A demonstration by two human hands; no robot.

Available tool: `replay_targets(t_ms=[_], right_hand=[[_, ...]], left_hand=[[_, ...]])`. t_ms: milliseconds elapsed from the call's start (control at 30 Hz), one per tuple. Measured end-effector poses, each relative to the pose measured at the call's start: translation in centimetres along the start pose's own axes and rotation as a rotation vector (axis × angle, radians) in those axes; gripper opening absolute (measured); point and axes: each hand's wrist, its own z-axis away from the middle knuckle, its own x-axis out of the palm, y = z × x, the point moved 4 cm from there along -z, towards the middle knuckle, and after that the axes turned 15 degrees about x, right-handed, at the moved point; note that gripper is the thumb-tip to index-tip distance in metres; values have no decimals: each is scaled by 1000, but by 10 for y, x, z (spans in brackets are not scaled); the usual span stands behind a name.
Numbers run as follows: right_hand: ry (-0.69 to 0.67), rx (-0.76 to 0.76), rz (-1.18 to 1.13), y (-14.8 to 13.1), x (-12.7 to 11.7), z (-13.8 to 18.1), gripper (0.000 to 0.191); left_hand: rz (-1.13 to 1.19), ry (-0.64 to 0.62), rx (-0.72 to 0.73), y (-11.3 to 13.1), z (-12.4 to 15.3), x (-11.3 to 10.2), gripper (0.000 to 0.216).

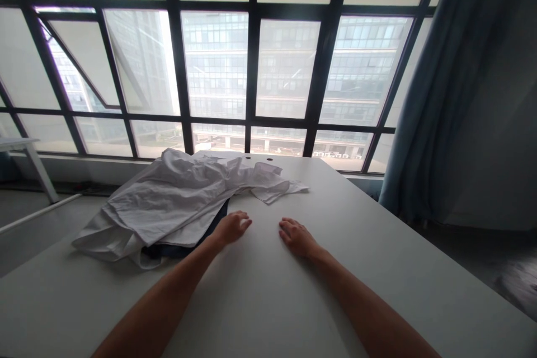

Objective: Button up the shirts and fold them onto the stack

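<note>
A rumpled white shirt (168, 196) lies spread over the left and far part of the white table (260, 291), one end hanging toward the left edge. Under it shows a strip of dark navy cloth (180, 249). My left hand (231, 226) is at the right edge of these cloths, fingers apart and holding nothing. Resting on the tabletop to the right, my right hand (297, 236) has its fingers loosely stretched out, also with nothing in it. Bare table lies between the two hands.
A large window with dark frames (251, 67) rises behind the table, one pane tilted out at the left. A blue-grey curtain (436, 89) hangs at the right. Another white table (37, 168) stands at the far left. Two small dark round spots (269, 159) mark the table's far end.
</note>
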Motion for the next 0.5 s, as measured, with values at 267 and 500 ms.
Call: replay_targets(t_ms=[267, 500], right_hand=[[-9, -22, -4, 0, 0, 1, 45], [-20, -18, 0, -1, -1, 3, 48]], left_hand=[[-237, 119, -530, -95, 49, -62, 38], [-177, 73, -651, -132, 79, -58, 31]])
